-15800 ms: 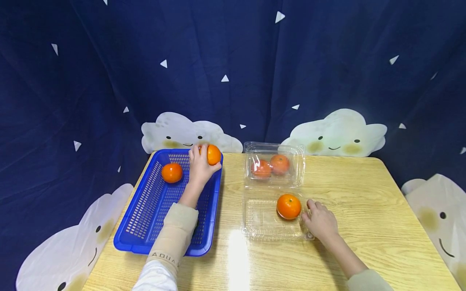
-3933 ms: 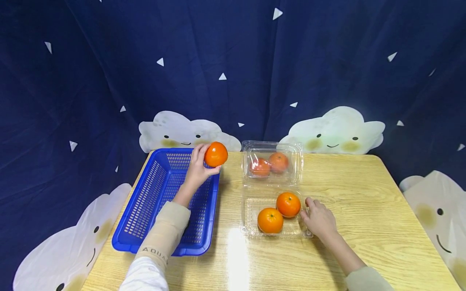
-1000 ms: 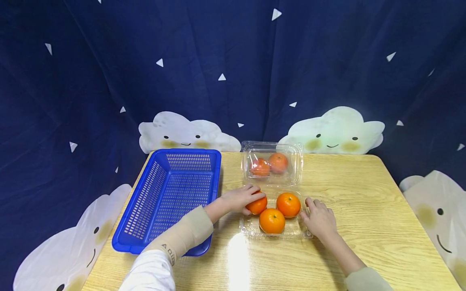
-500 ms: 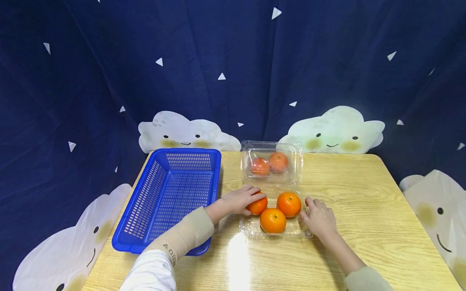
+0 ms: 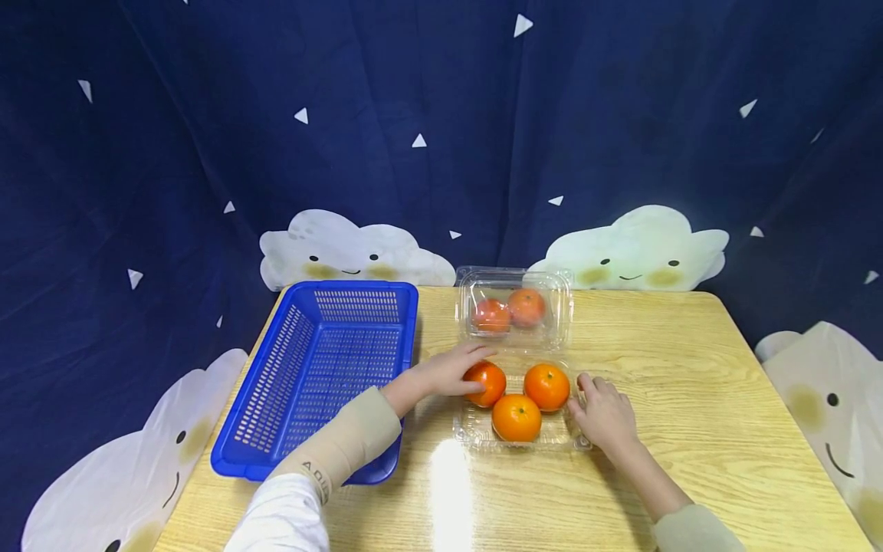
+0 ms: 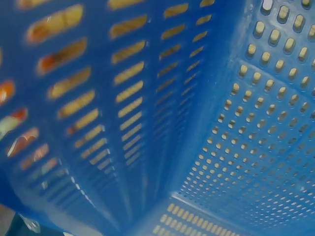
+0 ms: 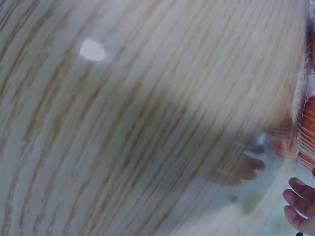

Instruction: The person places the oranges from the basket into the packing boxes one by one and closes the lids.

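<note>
A clear plastic clamshell box (image 5: 476,437) lies opened on the table. In its near half are two oranges, one at the right (image 5: 547,387) and one at the front (image 5: 516,418), beside a shinier red-orange fruit (image 5: 491,379). My left hand (image 5: 444,369) is at that fruit's left side, fingers spread above it and thumb across its front. By the box's right edge rests my right hand (image 5: 607,414), its fingers loosely bent and holding nothing; the right wrist view shows its fingertips (image 7: 295,199) near the plastic wall.
Two more orange fruits (image 5: 526,307) show through the clear plastic lid half behind. Left of the box stands a blue slotted basket (image 5: 407,337), its wall filling the left wrist view (image 6: 162,98). A dark blue curtain (image 5: 441,92) hangs behind the wooden table (image 5: 676,368).
The left hand has carried the red-orange fruit from above the basket into the box, and its fingers have just spread from it. The right hand has stayed in place.
</note>
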The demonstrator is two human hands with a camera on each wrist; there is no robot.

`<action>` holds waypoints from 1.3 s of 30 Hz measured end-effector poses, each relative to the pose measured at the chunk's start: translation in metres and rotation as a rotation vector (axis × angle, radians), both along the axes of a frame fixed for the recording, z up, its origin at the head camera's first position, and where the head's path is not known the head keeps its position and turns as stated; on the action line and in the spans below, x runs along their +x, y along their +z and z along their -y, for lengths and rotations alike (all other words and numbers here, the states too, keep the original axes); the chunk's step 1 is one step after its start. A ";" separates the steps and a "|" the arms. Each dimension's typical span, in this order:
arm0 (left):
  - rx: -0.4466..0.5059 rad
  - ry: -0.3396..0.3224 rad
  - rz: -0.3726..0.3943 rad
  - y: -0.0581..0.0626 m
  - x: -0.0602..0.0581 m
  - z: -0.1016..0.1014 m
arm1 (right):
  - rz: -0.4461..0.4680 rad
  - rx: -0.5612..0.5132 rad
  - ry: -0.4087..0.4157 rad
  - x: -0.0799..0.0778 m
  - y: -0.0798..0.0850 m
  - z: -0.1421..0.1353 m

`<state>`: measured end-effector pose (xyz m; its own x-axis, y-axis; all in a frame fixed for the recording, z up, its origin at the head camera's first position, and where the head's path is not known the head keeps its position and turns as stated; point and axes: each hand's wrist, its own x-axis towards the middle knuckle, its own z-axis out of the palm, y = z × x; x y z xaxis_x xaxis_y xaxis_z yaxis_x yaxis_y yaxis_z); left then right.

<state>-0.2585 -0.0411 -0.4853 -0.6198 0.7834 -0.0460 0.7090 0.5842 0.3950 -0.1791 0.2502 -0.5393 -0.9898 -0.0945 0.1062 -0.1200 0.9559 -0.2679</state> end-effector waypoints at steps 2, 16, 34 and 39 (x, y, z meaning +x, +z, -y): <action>0.101 0.084 0.022 0.004 -0.005 0.002 | -0.004 0.001 0.001 0.000 0.000 0.000; 0.831 0.675 0.223 -0.082 -0.106 0.015 | 0.005 -0.005 0.003 0.000 -0.002 -0.001; 1.043 0.828 1.001 -0.061 -0.121 0.014 | 0.003 -0.003 -0.001 0.000 -0.003 -0.001; 1.032 0.797 0.990 -0.026 -0.094 0.008 | 0.006 -0.005 -0.002 0.000 -0.003 -0.001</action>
